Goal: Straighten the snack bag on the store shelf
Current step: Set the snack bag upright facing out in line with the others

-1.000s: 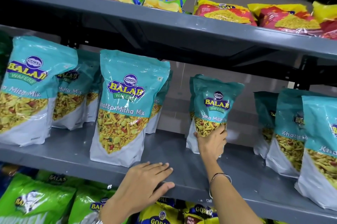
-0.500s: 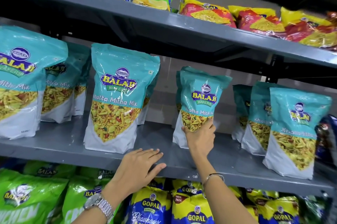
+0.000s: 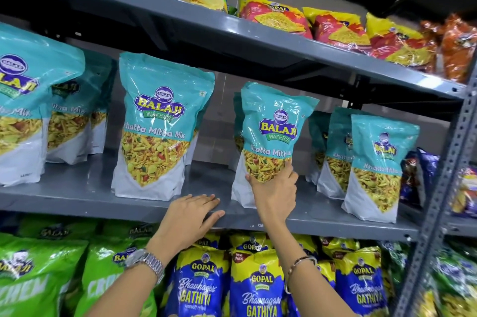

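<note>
A teal and white Balaji Khatta Mitha Mix snack bag [image 3: 273,130] stands upright near the front of the grey middle shelf [image 3: 77,192], right of centre. My right hand [image 3: 275,194] grips its lower front, thumb on the left and fingers on the right edge. My left hand [image 3: 192,216] lies flat, palm down, on the shelf's front lip just left of that bag, fingers spread, holding nothing. Another teal bag sits half hidden behind the held one.
More teal bags stand on the same shelf: one [image 3: 157,128] at centre left, several at far left, three [image 3: 376,167] to the right. Red and yellow packs [image 3: 335,30] fill the top shelf. Blue Gopal bags [image 3: 255,283] and green bags [image 3: 38,272] sit below. A perforated upright post [image 3: 444,200] bounds the right.
The snack bag has come forward toward the shelf's front edge with my right hand on it. My left hand stays on the shelf lip. The view has shifted right and down.
</note>
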{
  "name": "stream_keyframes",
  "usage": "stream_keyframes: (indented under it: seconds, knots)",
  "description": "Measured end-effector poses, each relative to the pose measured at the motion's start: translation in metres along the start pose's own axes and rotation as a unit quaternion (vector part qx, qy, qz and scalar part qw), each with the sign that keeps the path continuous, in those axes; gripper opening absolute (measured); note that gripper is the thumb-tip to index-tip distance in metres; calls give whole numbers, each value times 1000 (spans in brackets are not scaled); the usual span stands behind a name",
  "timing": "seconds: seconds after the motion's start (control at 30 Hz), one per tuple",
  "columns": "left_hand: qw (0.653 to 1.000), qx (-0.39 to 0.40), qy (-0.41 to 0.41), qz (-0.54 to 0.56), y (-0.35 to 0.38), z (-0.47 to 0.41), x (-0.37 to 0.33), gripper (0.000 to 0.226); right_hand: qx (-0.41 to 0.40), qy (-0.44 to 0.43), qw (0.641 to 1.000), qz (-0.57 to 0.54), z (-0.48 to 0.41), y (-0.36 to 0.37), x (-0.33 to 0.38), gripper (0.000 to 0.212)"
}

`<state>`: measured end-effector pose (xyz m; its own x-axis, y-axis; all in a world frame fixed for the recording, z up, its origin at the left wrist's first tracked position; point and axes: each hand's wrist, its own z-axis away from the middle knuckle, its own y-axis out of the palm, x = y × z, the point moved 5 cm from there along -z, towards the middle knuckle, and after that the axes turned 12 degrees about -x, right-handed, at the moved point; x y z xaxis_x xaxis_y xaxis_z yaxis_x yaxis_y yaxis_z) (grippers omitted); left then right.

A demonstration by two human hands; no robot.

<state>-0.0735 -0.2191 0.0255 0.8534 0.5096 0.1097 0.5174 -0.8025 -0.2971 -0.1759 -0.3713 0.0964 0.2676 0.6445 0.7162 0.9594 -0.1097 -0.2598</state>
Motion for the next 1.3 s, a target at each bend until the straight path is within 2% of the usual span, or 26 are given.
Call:
stream_keyframes:
  seconds: [0.3,0.43,0.57,0.67,0.8,1.3]
  knots:
    - [1000,-1,13,1,2,-1,0,68,-29,-16,999,12,21,-33,1,97]
    - [1000,2,15,-5,2,-1,0,57,-21,-23,999,31,23,-36,5,99]
    - [1000,-6,13,7,3,0,0,70,2,-26,998,55,19,-36,5,114]
    - [1000,1,8,11,3,0,1,71,47,-12,998,49,11,-32,3,120]
    - [1000,1,8,8,5,0,2,68,73,-7,996,43,6,-31,3,116]
    - [1000,14,9,13,3,-1,0,62,72,-5,997,38,-2,-7,4,112]
